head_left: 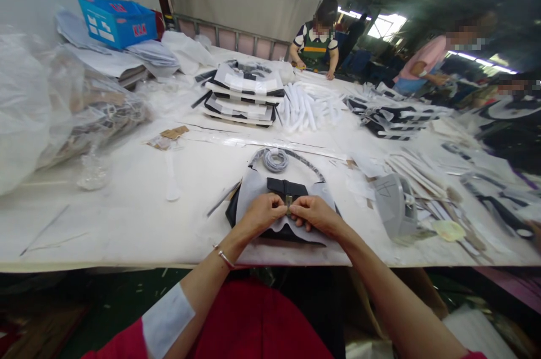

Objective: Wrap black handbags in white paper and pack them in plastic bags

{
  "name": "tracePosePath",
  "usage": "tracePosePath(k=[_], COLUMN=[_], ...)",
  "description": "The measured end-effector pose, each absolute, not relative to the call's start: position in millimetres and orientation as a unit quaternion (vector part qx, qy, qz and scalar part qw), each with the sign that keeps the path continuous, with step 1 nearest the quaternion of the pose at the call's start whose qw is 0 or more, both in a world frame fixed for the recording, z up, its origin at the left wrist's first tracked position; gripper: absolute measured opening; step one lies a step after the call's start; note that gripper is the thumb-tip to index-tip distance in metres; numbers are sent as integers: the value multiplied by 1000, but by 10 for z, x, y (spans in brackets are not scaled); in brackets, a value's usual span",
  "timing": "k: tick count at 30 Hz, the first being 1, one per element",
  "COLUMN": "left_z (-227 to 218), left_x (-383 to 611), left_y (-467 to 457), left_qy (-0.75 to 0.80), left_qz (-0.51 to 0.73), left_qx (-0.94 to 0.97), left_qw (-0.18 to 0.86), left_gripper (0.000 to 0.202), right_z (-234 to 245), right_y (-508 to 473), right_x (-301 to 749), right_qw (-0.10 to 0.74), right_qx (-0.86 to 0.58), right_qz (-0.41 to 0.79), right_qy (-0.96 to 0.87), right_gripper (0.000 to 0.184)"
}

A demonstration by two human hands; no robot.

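Note:
A black handbag point(276, 185) lies on the table in front of me, partly covered by a pale grey wrapping sheet point(245, 196). Its wrapped strap point(305, 160) arches away behind it. A small gold-coloured metal clasp point(288, 201) sits at the middle of the flap. From the left, my left hand point(267, 211) pinches at the clasp's lower end with thumb and forefinger. My right hand point(313, 213) meets it from the right, its fingers closed on the same clasp. The fingertips partly hide the clasp. A coiled grey ring point(275, 160) rests within the strap's arch.
Stacked wrapped bags point(245, 94) and white rolls point(300, 108) stand farther back. Clear plastic point(25, 116) and a blue box point(118, 22) are at left. At right are a grey holder point(391, 207) and several long strips. One person point(316, 43) works across the table; others are farther right.

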State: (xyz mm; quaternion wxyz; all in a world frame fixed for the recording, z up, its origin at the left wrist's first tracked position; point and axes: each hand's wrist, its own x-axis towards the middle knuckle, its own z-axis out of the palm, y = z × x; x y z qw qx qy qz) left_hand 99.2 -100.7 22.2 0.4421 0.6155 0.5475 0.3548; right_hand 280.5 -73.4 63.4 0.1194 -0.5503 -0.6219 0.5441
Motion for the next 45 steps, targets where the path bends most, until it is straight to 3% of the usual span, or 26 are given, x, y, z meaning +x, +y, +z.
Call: tracePosePath(k=[4,11,17,25,35,45], left_z=[208,202,198,205,206,256], left_x=[1002,996,993,976,965,977], left_y=[-1020,-1035,-1017,-1016,-1008,-1029], left_qy=[551,550,541,511,491,519], left_qz=[358,367,376,393,395,383], left_qx=[624,631,611,559,537,576], left_qw=[423,406,439,521,561,502], left_gripper=[16,12,14,22,24,22], right_z=[641,553,561,699,636,574], right_y=[-765,-828,-879,-875,-849,-876], right_x=[2798,2737,2700,2878,2850,2844], right_qw=[77,112,192,197,190,208], right_qx=[-562,-518,-554,-536,-537,-547], right_qz=[478,335,411,602,622,608], right_qy=[-671,-779,-698,-558,-537,-537], right_gripper=[22,27,24,31,37,34])
